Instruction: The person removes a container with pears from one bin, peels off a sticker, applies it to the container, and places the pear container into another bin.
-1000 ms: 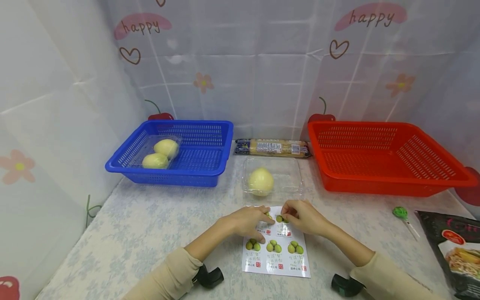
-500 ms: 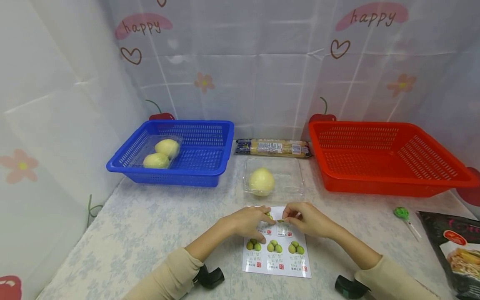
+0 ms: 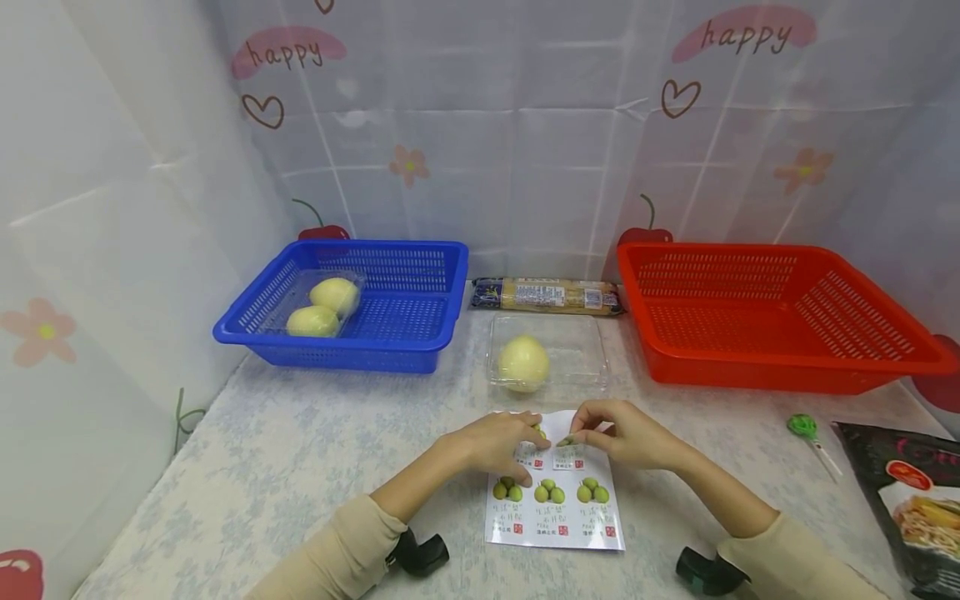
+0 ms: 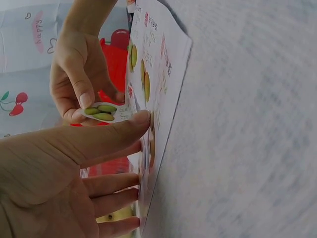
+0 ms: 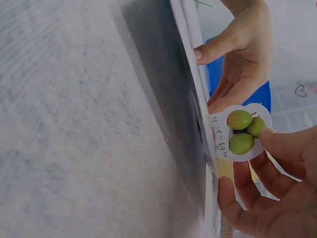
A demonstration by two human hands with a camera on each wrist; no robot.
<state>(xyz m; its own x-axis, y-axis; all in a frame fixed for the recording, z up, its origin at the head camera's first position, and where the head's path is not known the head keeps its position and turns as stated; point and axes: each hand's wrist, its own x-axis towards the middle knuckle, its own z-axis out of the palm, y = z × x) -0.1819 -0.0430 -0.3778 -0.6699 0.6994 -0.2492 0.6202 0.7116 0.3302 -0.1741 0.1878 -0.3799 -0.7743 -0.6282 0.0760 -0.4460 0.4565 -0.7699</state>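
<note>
Green-fruit sticker: 1, pinched by right hand | left hand flat on sticker sheet | baskets: 2

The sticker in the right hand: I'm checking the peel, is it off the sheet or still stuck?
Partly off: sticker lifts from the sheet, lower edge attached.

The printing on the sticker sheet was too small to read from the head view. The left hand hid the sheet's far left corner and the stickers under its fingers. The dark snack bag at the table's right edge was cut off by the frame (its label only partly showed). Both wrist views blurred the tablecloth.
</note>
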